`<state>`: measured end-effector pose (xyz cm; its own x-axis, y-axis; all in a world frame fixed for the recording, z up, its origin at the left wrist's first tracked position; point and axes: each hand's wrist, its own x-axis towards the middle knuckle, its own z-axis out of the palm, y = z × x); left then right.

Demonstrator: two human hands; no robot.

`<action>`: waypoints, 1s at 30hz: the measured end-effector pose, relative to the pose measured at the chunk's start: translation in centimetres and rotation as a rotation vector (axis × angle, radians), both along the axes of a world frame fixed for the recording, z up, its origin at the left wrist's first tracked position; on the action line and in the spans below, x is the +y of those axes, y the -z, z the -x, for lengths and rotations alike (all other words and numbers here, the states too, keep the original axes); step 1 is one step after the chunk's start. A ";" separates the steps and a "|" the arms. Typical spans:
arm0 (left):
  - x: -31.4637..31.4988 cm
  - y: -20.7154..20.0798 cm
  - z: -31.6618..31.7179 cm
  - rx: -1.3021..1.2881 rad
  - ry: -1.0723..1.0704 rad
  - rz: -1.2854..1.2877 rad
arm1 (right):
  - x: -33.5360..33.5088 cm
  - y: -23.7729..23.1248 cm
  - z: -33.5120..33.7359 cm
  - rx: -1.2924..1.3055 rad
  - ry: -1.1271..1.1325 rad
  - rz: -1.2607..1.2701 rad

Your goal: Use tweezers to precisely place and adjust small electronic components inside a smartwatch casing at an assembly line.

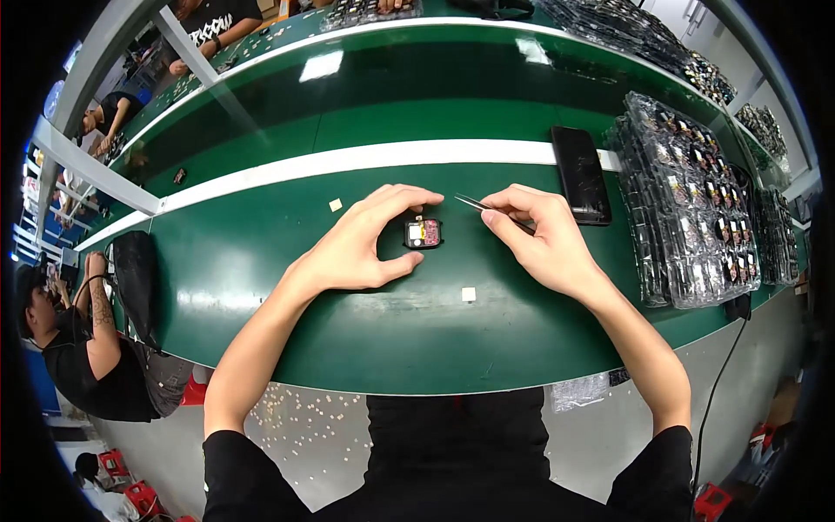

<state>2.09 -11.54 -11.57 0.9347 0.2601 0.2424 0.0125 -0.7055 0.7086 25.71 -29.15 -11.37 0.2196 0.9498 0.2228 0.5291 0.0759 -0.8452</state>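
Observation:
A small black smartwatch case (424, 233) lies on the green tabletop, its inside showing a red circuit board and a silver-white part. My left hand (372, 237) curves around its left side, thumb and fingers spread apart; whether a fingertip touches the case I cannot tell. To the right, my right hand (541, 233) pinches a pair of metal tweezers (470, 202) whose tips point left, apart from the case. Nothing shows between the tips. A pale square piece (469, 294) lies nearer me, and another small square (337, 205) sits beyond my left hand.
Stacked clear plastic trays (687, 204) holding small watch parts stand on the right. A black phone (581, 176) lies beside them. On the left rests a black bag (136, 283), near a seated person (96, 348). A white rail (348, 158) crosses behind my hands.

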 end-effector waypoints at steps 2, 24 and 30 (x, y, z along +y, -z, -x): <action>0.6 0.5 0.4 0.014 0.023 -0.100 | 0.4 1.0 0.5 0.145 0.026 0.004; 0.5 2.1 0.3 -0.043 0.051 -0.106 | -0.5 1.9 2.4 -0.031 -0.012 -0.044; 0.5 2.1 0.3 -0.027 0.052 -0.108 | -0.4 2.0 2.7 -0.065 -0.038 -0.040</action>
<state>1.79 -11.00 -13.63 0.9390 0.1825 0.2916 -0.0439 -0.7772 0.6277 23.03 -29.58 -13.34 0.1676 0.9472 0.2735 0.5786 0.1301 -0.8052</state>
